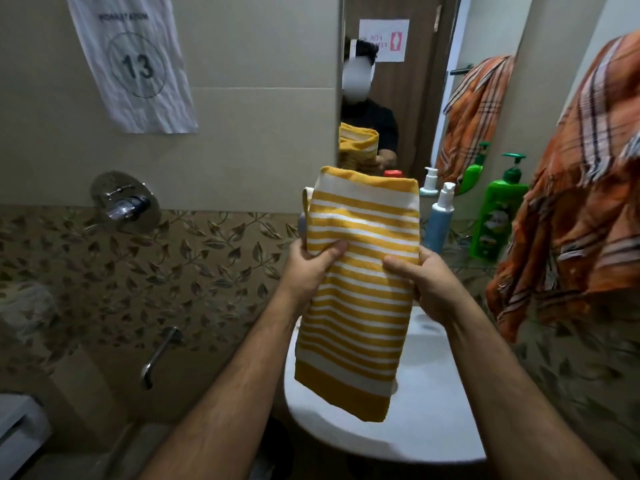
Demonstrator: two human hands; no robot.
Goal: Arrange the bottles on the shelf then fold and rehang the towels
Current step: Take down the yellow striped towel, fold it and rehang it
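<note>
A yellow towel with white stripes [360, 306] hangs folded into a long narrow strip above the sink. My left hand [313, 265] grips its left edge and my right hand [420, 282] grips its right edge, both about a third of the way down. On the glass shelf [464, 263] to the right stand a blue pump bottle [439, 223] and a green pump bottle [497, 216]. A red cap [393, 173] shows just above the towel's top fold; its bottle is hidden. An orange plaid towel [575, 209] hangs unfolded at the right.
A white sink [426, 420] sits below the towel. The mirror [408, 91] behind the shelf reflects a person, the bottles and the plaid towel. A chrome shower mixer [124, 202] and spout [159, 355] are on the tiled wall at left. A paper sign numbered 13 [135, 64] hangs above.
</note>
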